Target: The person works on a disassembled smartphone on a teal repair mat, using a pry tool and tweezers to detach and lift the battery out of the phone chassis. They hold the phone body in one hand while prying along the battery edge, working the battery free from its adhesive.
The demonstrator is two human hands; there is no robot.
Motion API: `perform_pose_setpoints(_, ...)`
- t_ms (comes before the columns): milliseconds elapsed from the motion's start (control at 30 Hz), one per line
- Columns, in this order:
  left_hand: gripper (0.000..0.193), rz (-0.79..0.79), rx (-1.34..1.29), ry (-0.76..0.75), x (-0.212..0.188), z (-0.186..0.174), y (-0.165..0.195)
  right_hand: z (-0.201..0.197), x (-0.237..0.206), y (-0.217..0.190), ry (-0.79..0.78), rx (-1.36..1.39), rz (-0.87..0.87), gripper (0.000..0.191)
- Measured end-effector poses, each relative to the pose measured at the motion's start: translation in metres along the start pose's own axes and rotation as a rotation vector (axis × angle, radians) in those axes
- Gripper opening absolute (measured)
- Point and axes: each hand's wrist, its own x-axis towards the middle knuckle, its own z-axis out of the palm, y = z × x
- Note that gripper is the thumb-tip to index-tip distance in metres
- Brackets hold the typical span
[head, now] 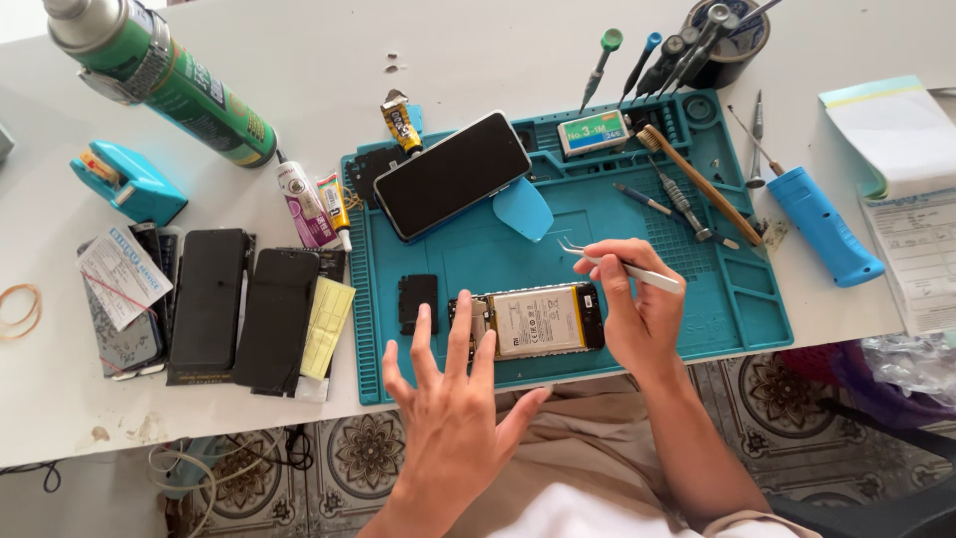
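An opened phone (538,320) with its battery showing lies on the teal work mat (597,214) near the front edge. My left hand (453,403) hovers with fingers spread, its fingertips at the phone's left end. At the phone's right end, my right hand (637,309) grips metal tweezers (617,264) whose tips point left above the mat. A small black cover plate (417,302) sits left of the phone. Another phone (453,174) lies screen up at the mat's back left, over a blue plastic pick (525,211).
Several dark phones and screens (239,304) lie left of the mat, with a green spray can (159,75), glue tubes (319,204) and a teal dispenser (129,181). Screwdrivers (687,55), a brush (697,184), a blue tool (825,227) and papers (906,199) sit to the right.
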Motion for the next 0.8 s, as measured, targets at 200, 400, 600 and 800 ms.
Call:
perform_pose_setpoints(200,0.074,-0.069,0.025,0.056,0.009,0.003,0.001,0.002,0.000,0.001,0.020,0.025,0.014,0.016)
perform_pose_setpoints(400,0.078,-0.056,0.079,0.025,0.008,0.007,0.004,0.002,0.001,0.001,-0.004,0.008,0.001,0.016)
perform_pose_setpoints(600,0.082,-0.021,0.059,-0.008,0.000,0.011,0.001,0.001,0.001,0.000,0.008,0.006,0.006,0.016)
perform_pose_setpoints(800,0.071,0.045,-0.085,0.017,-0.010,0.002,-0.018,0.005,-0.001,-0.001,0.010,0.033,0.014,0.017)
